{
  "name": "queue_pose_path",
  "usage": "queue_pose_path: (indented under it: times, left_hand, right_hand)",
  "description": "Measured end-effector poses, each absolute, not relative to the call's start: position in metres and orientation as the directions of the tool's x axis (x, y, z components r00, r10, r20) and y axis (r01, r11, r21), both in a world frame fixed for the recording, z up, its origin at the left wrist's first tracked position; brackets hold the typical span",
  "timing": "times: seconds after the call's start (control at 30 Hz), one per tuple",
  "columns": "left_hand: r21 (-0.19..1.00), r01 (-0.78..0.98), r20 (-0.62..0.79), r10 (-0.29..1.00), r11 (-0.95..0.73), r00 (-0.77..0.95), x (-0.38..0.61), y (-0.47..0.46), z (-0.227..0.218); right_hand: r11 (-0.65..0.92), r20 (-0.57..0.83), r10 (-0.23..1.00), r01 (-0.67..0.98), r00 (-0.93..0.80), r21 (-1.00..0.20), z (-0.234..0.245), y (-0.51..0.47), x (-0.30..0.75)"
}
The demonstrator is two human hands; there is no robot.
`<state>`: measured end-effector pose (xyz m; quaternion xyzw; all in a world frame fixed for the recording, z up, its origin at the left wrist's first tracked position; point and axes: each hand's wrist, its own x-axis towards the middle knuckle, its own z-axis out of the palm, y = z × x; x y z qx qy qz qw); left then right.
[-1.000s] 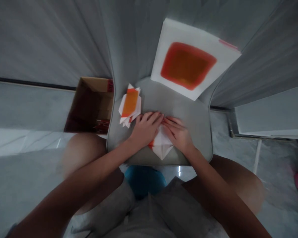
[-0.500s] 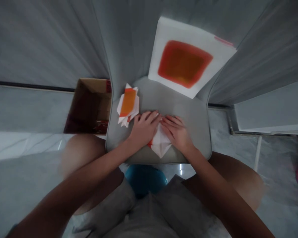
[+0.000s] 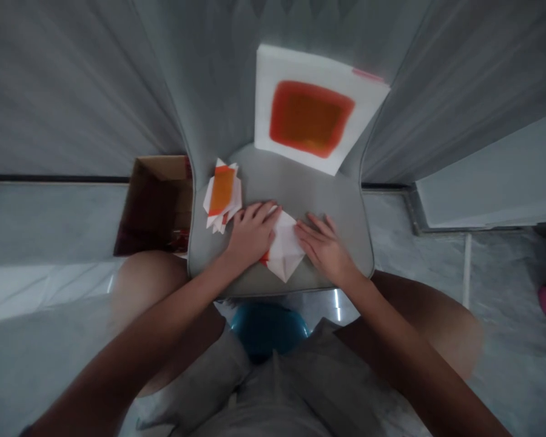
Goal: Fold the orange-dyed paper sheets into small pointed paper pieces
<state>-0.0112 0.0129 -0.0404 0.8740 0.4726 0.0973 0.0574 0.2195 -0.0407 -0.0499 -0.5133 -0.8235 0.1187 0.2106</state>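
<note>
Folded paper, white with a sliver of orange along its left edge, lies on the near part of a grey seat, lower middle of the frame. Its point aims down the frame toward the wearer; the long axis runs roughly top to bottom, leaning slightly. Judged light, thin and soft: likely to slide or crease under a palm, and a layered fold may spring open if released. Safest hold looks like a pinch at the folded edges, not the lone tip.

Left hand lies open and flat over the paper's left side, fingers extended, no pinch. Right hand is also open, fingertips at the paper's right edge; contact cannot be told.

Beside the left hand sits a stack of folded pieces. Upper middle, an orange-squared sheet leans at the seat's back. Left of the seat stands a cardboard box.
</note>
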Motion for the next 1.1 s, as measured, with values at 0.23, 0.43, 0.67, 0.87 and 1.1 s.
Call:
queue_pose_path:
  times: [0.23,0.43,0.67,0.87,1.1]
  left_hand:
    - [0.189,0.833,0.102,0.854,-0.520,0.510,-0.011,0.015,-0.044]
    - [0.105,0.867,-0.006,0.872,-0.487,0.490,-0.003,0.012,-0.033]
    - [0.068,0.853,-0.028,0.854,-0.517,0.520,0.002,0.013,-0.027]
    - [0.213,0.857,0.056,0.881,-0.470,0.469,-0.004,0.014,-0.036]
    - [0.399,0.852,0.179,0.940,-0.338,0.289,-0.008,0.008,-0.030]
  right_hand:
    - [0.413,0.140,0.911,0.859,-0.389,-0.302,-0.032,-0.038,0.203]
    - [0.395,0.042,0.915,0.872,-0.401,-0.288,-0.020,-0.039,0.199]
    - [0.382,0.033,0.919,0.867,-0.393,-0.319,-0.015,-0.040,0.197]
    - [0.208,-0.016,0.970,0.866,-0.242,-0.454,-0.005,-0.010,0.200]
    - [0.084,-0.072,0.987,0.840,-0.145,-0.536,-0.018,0.035,0.186]
